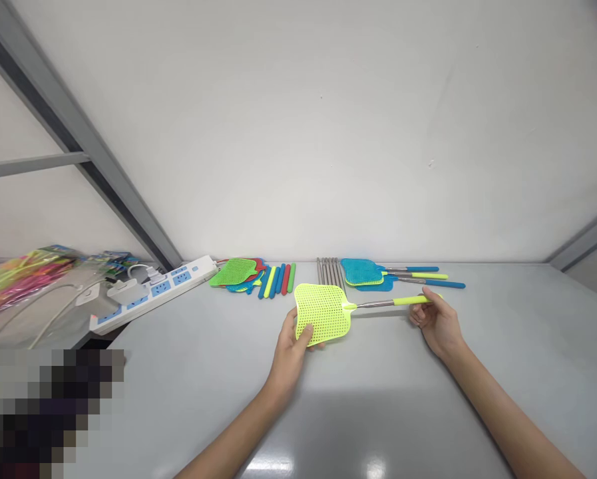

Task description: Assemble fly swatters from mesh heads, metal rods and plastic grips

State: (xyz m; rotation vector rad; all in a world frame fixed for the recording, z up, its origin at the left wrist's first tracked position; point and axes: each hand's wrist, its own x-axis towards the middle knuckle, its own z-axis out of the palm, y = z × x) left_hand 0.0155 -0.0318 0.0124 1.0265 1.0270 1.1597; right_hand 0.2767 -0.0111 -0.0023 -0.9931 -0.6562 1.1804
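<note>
A yellow fly swatter (323, 313) with a metal shaft and a yellow grip is held level above the grey table (218, 386). My left hand (294, 339) is closed on the lower left edge of its perforated head, thumb on top. At the other end, my right hand (438, 322) pinches the yellow grip between thumb and fingers. Just behind lies a stack of blue and yellow swatters (363, 271) with their handles pointing right. Several bare metal rods (331, 273) lie side by side left of that stack.
Coloured handle sleeves (278, 281) lie in a row beside a pile of loose swatter heads (235, 273). A white power strip (153, 299) with plugs and cables runs along the left. Bagged colourful items (28, 276) sit at far left, near a grey metal frame (83, 146).
</note>
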